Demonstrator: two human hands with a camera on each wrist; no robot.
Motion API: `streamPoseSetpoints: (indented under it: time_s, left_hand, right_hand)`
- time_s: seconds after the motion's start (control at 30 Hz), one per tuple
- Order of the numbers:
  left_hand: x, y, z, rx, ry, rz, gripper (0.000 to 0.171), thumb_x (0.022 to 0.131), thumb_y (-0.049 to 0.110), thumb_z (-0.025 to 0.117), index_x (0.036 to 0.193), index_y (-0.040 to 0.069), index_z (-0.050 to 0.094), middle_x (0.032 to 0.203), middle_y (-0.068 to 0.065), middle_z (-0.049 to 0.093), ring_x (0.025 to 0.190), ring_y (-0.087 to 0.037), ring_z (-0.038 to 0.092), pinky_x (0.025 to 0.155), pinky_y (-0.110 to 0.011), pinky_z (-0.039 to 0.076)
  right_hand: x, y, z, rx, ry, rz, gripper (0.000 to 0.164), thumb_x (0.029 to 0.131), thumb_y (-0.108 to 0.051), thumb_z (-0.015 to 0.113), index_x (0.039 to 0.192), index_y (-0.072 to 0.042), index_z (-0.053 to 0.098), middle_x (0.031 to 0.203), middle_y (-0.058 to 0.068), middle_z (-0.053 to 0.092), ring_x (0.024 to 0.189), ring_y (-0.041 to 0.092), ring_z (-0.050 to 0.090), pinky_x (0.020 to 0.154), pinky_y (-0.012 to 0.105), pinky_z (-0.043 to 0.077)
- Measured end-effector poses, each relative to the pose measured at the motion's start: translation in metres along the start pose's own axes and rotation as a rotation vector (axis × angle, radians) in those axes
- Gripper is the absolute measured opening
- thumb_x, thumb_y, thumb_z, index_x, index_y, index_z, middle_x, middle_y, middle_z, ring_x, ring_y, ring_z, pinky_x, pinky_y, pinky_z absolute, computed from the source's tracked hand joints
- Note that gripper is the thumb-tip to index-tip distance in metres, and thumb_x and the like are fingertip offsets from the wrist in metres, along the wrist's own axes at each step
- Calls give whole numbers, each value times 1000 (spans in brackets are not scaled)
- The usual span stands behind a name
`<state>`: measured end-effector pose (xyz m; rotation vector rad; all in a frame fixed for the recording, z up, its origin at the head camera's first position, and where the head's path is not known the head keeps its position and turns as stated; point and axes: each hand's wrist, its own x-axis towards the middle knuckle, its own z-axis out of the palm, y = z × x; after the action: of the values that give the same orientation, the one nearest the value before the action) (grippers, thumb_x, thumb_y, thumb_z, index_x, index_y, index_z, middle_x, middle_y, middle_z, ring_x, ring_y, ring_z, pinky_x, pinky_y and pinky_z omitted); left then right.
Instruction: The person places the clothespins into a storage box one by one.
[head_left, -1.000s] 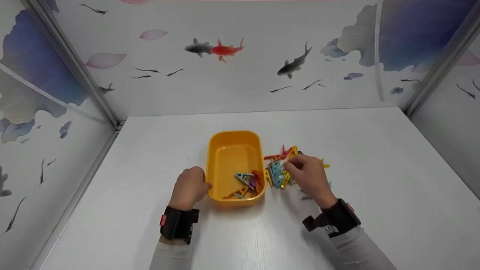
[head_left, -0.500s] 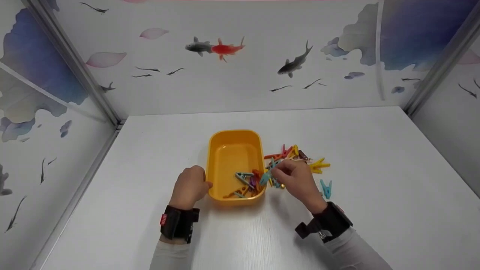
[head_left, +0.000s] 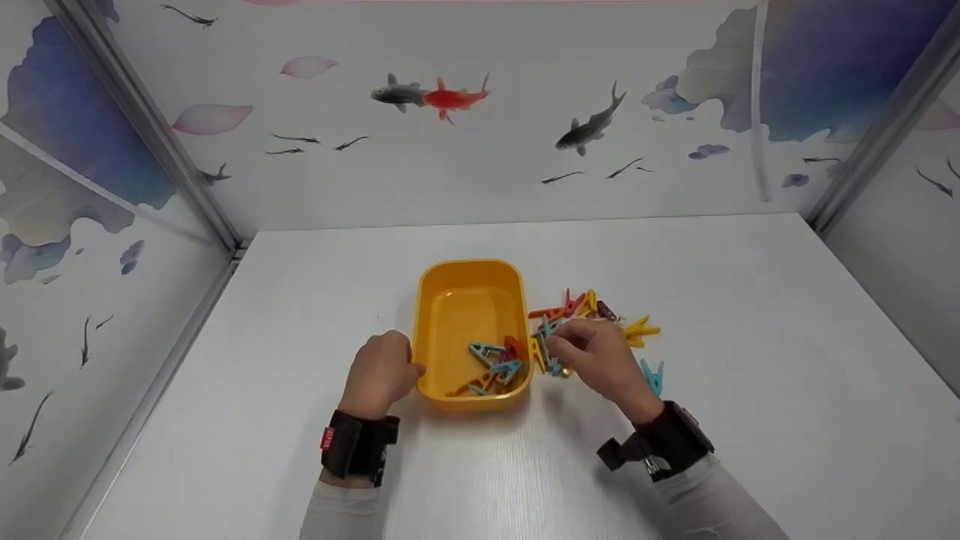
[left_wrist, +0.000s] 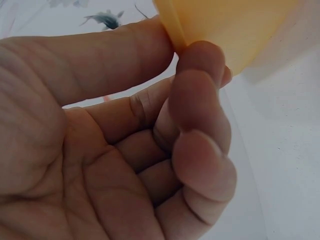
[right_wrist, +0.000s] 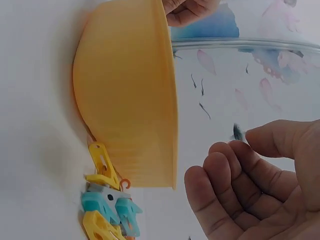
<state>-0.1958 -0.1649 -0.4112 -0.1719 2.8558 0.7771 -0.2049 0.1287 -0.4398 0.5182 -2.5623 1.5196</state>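
My left hand [head_left: 381,375] pinches the left rim of a yellow plastic bin [head_left: 442,315], thumb and fingertips at its edge in the left wrist view. Inside, toward the near right corner, lie several clothespins, among them a light blue clothespin [head_left: 506,369] on top and an orange clothespin [head_left: 514,347]. My right hand [head_left: 600,360] hovers just right of the bin, above a loose pile of clothespins. In the right wrist view its fingers [right_wrist: 202,187] bend softly with nothing between them and the thumb. Part of the pile is hidden under this hand.
Against the bin's right wall the pile includes a yellow clothespin [right_wrist: 102,162] and a teal clothespin [right_wrist: 127,216]. Farther right lie another yellow clothespin [head_left: 639,330] and a blue clothespin [head_left: 652,376]. White printed panels [head_left: 480,187] enclose the white table [head_left: 337,270] at back and sides.
My right hand moved left from the pile carrying a light blue clothespin to the bin's edge, then let go. That clothespin now lies in the bin. The left hand stayed on the rim.
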Motion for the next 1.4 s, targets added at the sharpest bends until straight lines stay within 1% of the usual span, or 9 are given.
streamPoseSetpoints:
  time_s: [0.17, 0.47, 0.6, 0.73, 0.83, 1.03, 1.17, 1.27, 1.4]
  left_hand:
    - [1, 0, 0, 2, -2, -2, 13, 91, 9, 76, 89, -1, 68, 70, -7, 53, 64, -22, 53, 58, -30, 40]
    - [0, 0, 0, -8, -6, -8, 13, 91, 9, 76, 90, -1, 68, 70, -7, 52, 64, -22, 53, 58, -30, 40]
    - [0, 0, 0, -10, -6, -8, 14, 91, 9, 77, 90, -1, 68, 70, -6, 52, 64, -22, 53, 58, -30, 40]
    - [0, -1, 1, -2, 10, 12, 14, 90, 8, 77, 85, 0, 67, 68, -5, 52, 62, -21, 52, 57, -29, 40]
    - [0, -2, 2, 7, 21, 29, 14, 90, 7, 76, 83, 0, 67, 68, -5, 53, 61, -20, 53, 56, -28, 40]
    - [0, -3, 1, 7, 18, 28, 13, 90, 7, 76, 85, 0, 67, 70, -7, 55, 62, -21, 54, 56, -29, 41]
    - [0, -2, 1, 5, 13, 15, 13, 90, 8, 77, 85, 0, 68, 69, -6, 54, 62, -21, 53, 56, -29, 41]
    - [0, -2, 1, -2, 8, 8, 14, 91, 9, 77, 87, 0, 68, 69, -6, 54, 62, -21, 53, 57, -29, 41]
    - [0, -2, 1, -5, 7, 12, 13, 91, 9, 76, 87, 0, 68, 69, -7, 55, 62, -21, 54, 57, -29, 41]
  right_hand:
    - [0, 2, -9, -43, 15, -18, 12, 96, -8, 69, 86, -8, 75, 72, -2, 62, 63, 11, 50, 62, 23, 43]
    - [2, 9, -21, -151, 31, 2, 10, 97, -8, 69, 93, -4, 78, 80, 2, 70, 68, 13, 54, 66, 24, 46]
    - [3, 13, -27, -186, 22, 12, 11, 97, -9, 69, 94, -4, 78, 80, 4, 71, 68, 13, 54, 65, 25, 43]
    - [4, 18, -35, -230, 3, 45, 14, 98, -9, 67, 96, -3, 79, 84, 6, 71, 69, 15, 53, 65, 28, 42]
    - [4, 22, -42, -250, -29, 82, 15, 98, -9, 65, 96, -2, 79, 85, 8, 72, 69, 16, 53, 65, 30, 41]
    - [5, 25, -52, -276, -144, 152, 16, 97, -11, 68, 88, 0, 75, 73, 8, 64, 63, 17, 45, 61, 32, 36]
    - [5, 28, -54, -330, -204, 164, 14, 95, -10, 68, 88, -1, 76, 78, 6, 67, 65, 16, 50, 62, 33, 41]
    - [6, 30, -53, -371, -234, 178, 10, 91, -5, 68, 89, -2, 77, 82, 6, 69, 67, 16, 53, 63, 33, 44]
    - [6, 35, -52, -434, -277, 184, 8, 86, -2, 68, 80, -4, 73, 73, 2, 61, 61, 15, 48, 58, 32, 39]
